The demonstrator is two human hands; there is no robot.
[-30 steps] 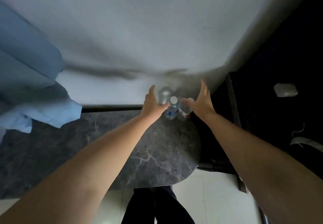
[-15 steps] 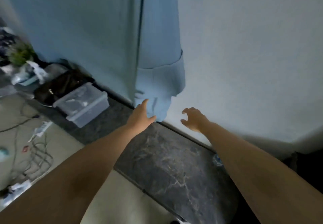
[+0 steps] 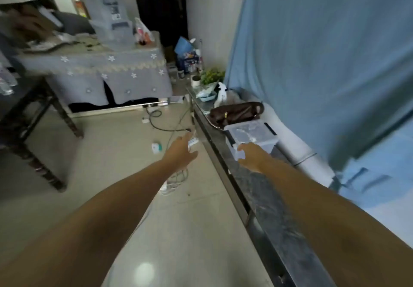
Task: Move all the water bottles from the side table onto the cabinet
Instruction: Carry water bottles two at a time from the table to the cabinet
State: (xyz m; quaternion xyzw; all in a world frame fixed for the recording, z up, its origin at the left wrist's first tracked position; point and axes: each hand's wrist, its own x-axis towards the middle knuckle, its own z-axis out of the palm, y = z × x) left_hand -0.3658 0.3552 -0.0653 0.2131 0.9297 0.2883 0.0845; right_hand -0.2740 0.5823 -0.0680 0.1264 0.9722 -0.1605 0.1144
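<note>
Both my hands are stretched forward and hold nothing. My left hand (image 3: 181, 152) hangs over the floor with its fingers spread. My right hand (image 3: 248, 155) hovers over the near part of the dark marble cabinet top (image 3: 271, 204), fingers loosely curled and apart. A dark wooden side table (image 3: 33, 107) stands at the far left. On its left end are blurred clear shapes (image 3: 5, 81) that may be water bottles. No bottle shows on the visible part of the cabinet.
On the cabinet beyond my right hand sit a clear lidded plastic box (image 3: 253, 133), a brown bag (image 3: 237, 112) and a small plant (image 3: 212, 76). A blue curtain (image 3: 312, 63) hangs on the right. Cables (image 3: 176, 180) lie on the floor; a cloth-covered table (image 3: 100, 69) stands behind.
Both hands left the bottles standing at the cabinet's end by the wall. The view has swung left along the cabinet into the room, and both hands came away empty.
</note>
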